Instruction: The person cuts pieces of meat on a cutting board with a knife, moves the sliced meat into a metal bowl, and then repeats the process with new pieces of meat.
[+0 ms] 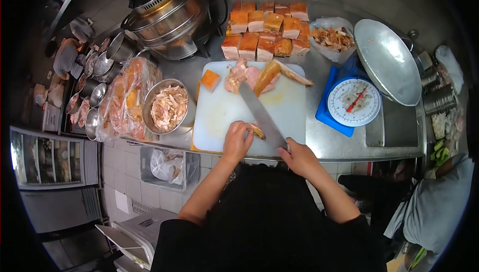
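Note:
A long, wide-bladed knife lies across the cutting board, pointing away to the left. My right hand is closed round its handle at the board's front edge. My left hand has its fingers curled on a small browned piece of meat, left of the blade. Near the knife's tip are pale pink chunks of meat and a long brown-skinned piece. A square block of roast pork sits at the board's back left corner.
Several crisp-skinned pork blocks are stacked behind the board. On the left stand a metal bowl of sliced meat, bagged meat and a lidded metal cooker. To the right is a blue dial scale with a big pan. Another person stands at right.

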`<state>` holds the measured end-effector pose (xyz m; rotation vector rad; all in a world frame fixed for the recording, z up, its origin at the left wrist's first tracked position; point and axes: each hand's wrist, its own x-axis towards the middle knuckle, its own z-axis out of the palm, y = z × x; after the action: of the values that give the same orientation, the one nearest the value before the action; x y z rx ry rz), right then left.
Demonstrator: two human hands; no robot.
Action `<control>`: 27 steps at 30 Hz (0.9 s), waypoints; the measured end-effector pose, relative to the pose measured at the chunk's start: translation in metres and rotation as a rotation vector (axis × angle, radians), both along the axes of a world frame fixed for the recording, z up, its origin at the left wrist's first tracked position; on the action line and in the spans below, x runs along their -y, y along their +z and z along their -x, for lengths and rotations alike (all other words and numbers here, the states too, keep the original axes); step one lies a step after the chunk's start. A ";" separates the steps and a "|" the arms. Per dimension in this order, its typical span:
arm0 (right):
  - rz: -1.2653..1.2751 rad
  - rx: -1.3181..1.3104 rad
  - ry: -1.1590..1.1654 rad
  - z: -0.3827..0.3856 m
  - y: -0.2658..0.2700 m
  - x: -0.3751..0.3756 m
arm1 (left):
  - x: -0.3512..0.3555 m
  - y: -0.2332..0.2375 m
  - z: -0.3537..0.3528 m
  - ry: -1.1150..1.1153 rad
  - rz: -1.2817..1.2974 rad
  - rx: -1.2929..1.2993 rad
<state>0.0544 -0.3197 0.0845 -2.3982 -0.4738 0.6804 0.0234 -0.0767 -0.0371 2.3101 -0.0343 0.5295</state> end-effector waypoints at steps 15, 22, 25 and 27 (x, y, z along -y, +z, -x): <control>0.219 0.044 0.020 0.014 0.001 0.061 | -0.002 0.014 -0.021 -0.151 0.050 -0.091; 0.213 0.229 0.271 -0.019 0.025 0.001 | 0.003 0.019 -0.025 -0.145 -0.049 -0.074; 0.244 0.189 0.312 -0.031 -0.010 -0.022 | 0.002 0.017 -0.021 -0.136 -0.053 -0.081; 0.236 0.180 0.295 -0.041 -0.019 -0.033 | 0.002 0.017 -0.024 -0.133 -0.050 -0.070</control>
<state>0.0957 -0.2865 0.0659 -2.6531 -0.8799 0.6800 0.0477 -0.0791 -0.0204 2.3539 -0.1676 0.3839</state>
